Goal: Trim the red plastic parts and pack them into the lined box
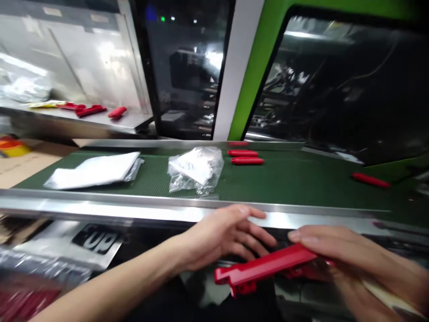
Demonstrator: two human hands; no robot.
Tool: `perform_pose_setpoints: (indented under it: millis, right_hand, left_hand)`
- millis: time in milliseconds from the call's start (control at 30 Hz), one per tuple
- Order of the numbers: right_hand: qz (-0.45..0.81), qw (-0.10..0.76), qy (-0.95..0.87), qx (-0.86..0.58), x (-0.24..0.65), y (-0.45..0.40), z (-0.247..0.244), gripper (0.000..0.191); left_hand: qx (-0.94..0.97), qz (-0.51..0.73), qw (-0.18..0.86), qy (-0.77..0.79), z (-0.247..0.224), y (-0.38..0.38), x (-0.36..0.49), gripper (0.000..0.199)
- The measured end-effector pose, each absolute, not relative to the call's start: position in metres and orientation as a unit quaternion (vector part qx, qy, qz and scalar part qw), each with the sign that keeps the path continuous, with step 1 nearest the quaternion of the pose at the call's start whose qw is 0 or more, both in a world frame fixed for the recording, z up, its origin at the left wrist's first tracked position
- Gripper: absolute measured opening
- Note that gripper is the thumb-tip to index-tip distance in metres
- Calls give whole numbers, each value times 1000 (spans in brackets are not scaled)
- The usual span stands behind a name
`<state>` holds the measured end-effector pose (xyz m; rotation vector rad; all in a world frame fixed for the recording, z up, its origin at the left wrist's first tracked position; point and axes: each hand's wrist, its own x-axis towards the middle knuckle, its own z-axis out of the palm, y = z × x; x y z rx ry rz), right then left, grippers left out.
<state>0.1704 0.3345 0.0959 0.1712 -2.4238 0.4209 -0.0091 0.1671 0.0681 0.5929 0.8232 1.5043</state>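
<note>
A: Hands?
B: Right hand closed, curled round the right end of a long red moulded plastic bar, gripping it. Left hand open, fingers spread, just above the bar. Can't tell if it touches.

A: Where's the bar?
B: Just in front of the green mesh conveyor belt, on the person's side of the belt's shiny steel front rail, and lower than the rail.

A: Which way's it pointing?
B: Long axis runs mostly across the view, rising toward the right. Notched end points left and slightly down; the other end is hidden in the right hand.

A: What's on the belt?
B: Near its middle, two slim red plastic bars lie side by side. Toward its right end there's a lone red bar. Left of the pair, a clear plastic bag of white contents, then a folded white packet.

A: Behind the belt?
B: A steel shelf with loose red pieces.

A: Done versus left?
B: One bar in hand, others lying loose. Can't tell more.
</note>
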Motion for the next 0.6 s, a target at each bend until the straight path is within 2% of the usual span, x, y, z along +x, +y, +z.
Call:
perform_pose_setpoints:
  millis: [67,133,233,300,367,433,500,600]
  right_hand:
    - [202,295,-929,96,159,315,89,29]
    - [234,273,-929,86,147,300,81,28]
    - [288,247,-925,-17,136,281,65,30]
    - [364,236,-897,-88,133,269,54,43]
    - [428,222,-871,-93,134,256,45,41]
    - [416,209,-883,-64,137,245,42,29]
    - [353,237,-904,-44,138,234,42,22]
    - [265,297,-917,19,137,226,44,28]
  left_hand:
    - [259,615,693,274,57,151,4,37]
    - [247,616,709,239,47,134,16,39]
    - [174,686,646,285,33,113,29,40]
    - [116,727,586,340,28,101,33,34]
    - [76,746,543,377,28,90,36,26]
    - [54,756,524,388,30,79,37,23]
    - [29,767,513,386,31,70,39,20]
    - [7,776,502,382,32,58,43,18]
